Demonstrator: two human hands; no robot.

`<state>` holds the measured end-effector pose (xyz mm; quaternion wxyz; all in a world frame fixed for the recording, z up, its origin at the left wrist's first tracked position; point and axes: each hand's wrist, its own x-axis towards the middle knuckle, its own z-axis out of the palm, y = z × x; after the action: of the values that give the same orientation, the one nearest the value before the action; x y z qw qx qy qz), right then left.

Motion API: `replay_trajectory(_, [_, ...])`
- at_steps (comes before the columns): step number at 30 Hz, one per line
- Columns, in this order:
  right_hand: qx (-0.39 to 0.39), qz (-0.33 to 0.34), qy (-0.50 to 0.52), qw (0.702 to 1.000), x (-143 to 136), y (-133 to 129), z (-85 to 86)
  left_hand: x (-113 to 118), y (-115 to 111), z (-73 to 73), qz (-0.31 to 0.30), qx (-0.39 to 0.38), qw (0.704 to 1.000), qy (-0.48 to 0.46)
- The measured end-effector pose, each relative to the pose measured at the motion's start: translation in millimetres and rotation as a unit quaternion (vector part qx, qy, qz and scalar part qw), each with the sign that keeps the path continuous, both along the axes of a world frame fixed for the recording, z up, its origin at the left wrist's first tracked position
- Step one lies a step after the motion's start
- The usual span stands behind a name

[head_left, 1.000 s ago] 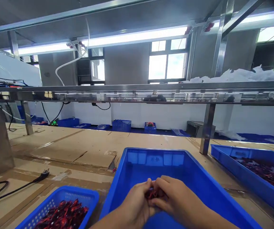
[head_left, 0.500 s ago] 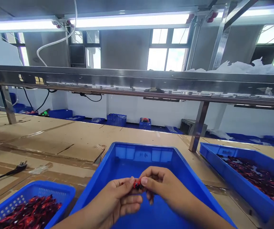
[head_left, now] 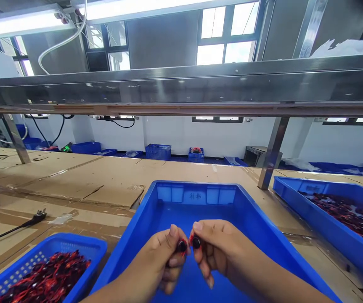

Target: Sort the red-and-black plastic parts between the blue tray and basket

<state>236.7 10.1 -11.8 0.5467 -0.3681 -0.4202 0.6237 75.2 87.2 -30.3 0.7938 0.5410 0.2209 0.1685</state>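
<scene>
Above a large blue plastic tray [head_left: 265, 229], my two hands are held close together. My left hand [head_left: 157, 256] pinches a small round black part with red wire [head_left: 181, 245] between thumb and forefinger. A similar black part with red wire [head_left: 196, 243] is pinched in my right hand [head_left: 223, 246], with the lower fingers loosely bent. A narrow gap shows between the two parts; whether a thin strand joins them I cannot tell. Left of the tray, a blue perforated basket [head_left: 97, 244] holds a heap of red and black wired pieces [head_left: 47, 277].
At the right, another blue tray [head_left: 320, 219] contains many red and black pieces. A black plug with cable [head_left: 39, 216] lies on the cardboard-covered table [head_left: 105, 168]. A metal shelf beam [head_left: 168, 90] crosses above, held by a metal post [head_left: 273, 153].
The hands were touching around one red and black bundle; now they are slightly apart, each with a black part. The camera view has tipped down a little.
</scene>
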Motion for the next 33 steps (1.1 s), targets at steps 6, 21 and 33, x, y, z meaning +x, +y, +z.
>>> replay_trajectory(6, [-0.028, 0.025, 0.010, 0.999, -3, 1, -4.4, -4, -6, 1.1, 0.033, 0.245, 0.969, -0.009])
replay_trajectory(21, [-0.066, 0.041, -0.013, 0.997, -9, -2, 2.6, -6, -5, 3.2, 0.057, 0.289, 0.956, -0.007])
replay_trajectory(33, [-0.090, 0.073, -0.021, 0.993, -14, -4, 3.3, -4, -6, 6.1, 0.036, 0.230, 0.970, 0.067])
